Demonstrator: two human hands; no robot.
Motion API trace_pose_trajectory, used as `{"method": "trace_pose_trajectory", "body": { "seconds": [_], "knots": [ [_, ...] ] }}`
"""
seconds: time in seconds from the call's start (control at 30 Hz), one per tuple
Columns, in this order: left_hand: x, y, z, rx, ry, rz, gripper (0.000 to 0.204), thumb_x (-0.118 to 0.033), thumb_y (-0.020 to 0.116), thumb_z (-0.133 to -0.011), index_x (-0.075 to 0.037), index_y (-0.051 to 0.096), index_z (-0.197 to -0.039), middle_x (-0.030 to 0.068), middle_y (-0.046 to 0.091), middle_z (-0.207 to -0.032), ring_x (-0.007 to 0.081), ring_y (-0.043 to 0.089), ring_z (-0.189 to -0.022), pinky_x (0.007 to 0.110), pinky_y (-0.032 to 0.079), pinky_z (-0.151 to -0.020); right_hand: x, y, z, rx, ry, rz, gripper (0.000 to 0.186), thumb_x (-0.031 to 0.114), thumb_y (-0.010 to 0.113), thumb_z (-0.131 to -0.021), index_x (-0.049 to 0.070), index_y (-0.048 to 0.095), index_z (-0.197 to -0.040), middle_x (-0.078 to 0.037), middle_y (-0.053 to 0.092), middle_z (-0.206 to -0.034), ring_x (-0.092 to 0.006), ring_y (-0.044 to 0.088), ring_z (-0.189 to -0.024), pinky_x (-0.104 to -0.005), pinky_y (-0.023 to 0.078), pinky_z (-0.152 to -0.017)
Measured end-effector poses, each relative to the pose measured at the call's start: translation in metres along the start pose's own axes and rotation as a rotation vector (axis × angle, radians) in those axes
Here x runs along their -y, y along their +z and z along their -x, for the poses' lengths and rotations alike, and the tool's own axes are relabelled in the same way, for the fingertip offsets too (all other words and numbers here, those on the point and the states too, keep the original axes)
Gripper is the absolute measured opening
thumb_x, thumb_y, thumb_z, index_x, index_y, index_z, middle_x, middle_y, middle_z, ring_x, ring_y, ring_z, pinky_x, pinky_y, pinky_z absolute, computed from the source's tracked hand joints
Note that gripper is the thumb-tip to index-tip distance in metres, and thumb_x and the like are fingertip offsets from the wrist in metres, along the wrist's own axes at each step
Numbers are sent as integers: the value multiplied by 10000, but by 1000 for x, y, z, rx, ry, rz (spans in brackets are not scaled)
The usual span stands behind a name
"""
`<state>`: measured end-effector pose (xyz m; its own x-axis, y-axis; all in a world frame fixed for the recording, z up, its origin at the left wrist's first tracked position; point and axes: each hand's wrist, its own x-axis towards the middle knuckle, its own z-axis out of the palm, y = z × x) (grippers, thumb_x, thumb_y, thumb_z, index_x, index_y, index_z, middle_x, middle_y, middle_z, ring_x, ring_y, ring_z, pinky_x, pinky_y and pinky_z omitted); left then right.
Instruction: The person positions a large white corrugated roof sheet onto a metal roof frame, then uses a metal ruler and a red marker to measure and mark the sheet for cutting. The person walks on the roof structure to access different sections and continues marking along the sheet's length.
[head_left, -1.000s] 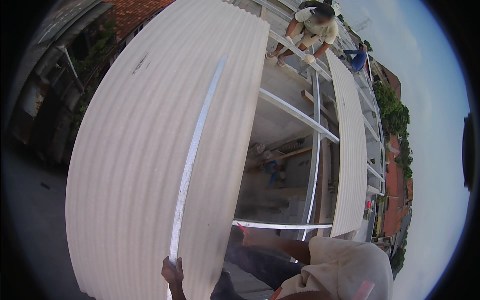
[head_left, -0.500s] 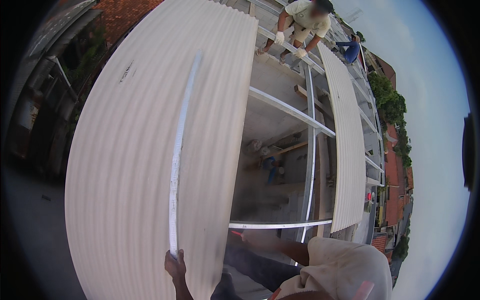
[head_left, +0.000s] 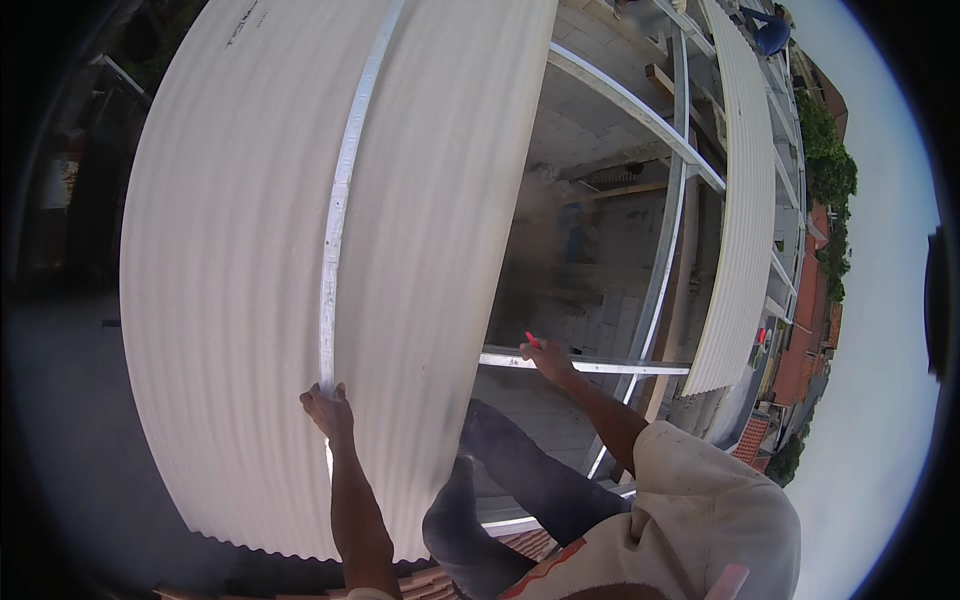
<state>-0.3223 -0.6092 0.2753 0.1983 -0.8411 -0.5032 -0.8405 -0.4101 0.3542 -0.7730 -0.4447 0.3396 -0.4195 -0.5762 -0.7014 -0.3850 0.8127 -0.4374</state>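
Note:
My left hand grips a long, narrow silver metal strip lying lengthwise on a large pale corrugated sheet. My right hand is closed around a small red pen-like item and is near a silver cross beam beside the sheet's right edge. My legs are bent over the open frame, and my left forearm crosses the lower part of the sheet.
An open metal roof frame shows dim block walls and blue shapes below. A narrower corrugated sheet lies to the right. A co-worker in blue is at the top right; another is mostly cut off. Tiled roofs and trees stand beyond.
My view has shifted, pushing the nearer co-worker out of the top. My left hand appears higher on the sheet, and my right hand has risen from the lower frame into clearer view.

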Motion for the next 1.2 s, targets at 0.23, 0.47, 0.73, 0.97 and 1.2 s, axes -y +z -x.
{"method": "trace_pose_trajectory", "body": {
  "seconds": [0.23,0.47,0.73,0.97,1.2],
  "knots": [
    [-12,3,-13,46,-52,-196,730,-272,849,-852,51,407,-1335,218,478,-1321,430,473,-1274,550,488,-1023,-74,-14,-42,-30,-58,572,258,232,545,-1021,105,570,-1245,-145,688,-820,-385,724,-822,-496,577,-745],
    [-1,15,-25,4,-83,-257,815,-275,909,-783,78,417,-1327,256,489,-1320,448,447,-1295,569,474,-1050,-123,21,-40,-197,19,154,372,488,526,-1046,153,576,-1198,-134,709,-1060,-402,688,-1045,-518,537,-896],
    [8,18,-33,-13,28,-260,836,-396,887,-773,58,476,-1342,221,568,-1235,426,565,-1194,548,525,-990,-157,33,-53,-269,152,341,425,571,498,-1023,165,580,-1118,-103,729,-1030,-348,711,-1015,-475,539,-895],
    [12,23,-38,29,-8,-165,824,-329,889,-791,75,451,-1359,241,621,-1285,391,631,-1167,513,543,-1003,-182,38,-62,-246,62,321,379,490,486,-982,190,653,-1143,-86,760,-914,-330,740,-908,-467,577,-838],
    [32,27,-53,40,-3,-89,825,-299,908,-779,92,461,-1350,227,629,-1282,369,628,-1128,500,524,-997,-187,40,-66,-226,54,330,381,456,476,-966,212,666,-1188,-92,764,-909,-325,747,-905,-451,590,-836]
  ]
}}
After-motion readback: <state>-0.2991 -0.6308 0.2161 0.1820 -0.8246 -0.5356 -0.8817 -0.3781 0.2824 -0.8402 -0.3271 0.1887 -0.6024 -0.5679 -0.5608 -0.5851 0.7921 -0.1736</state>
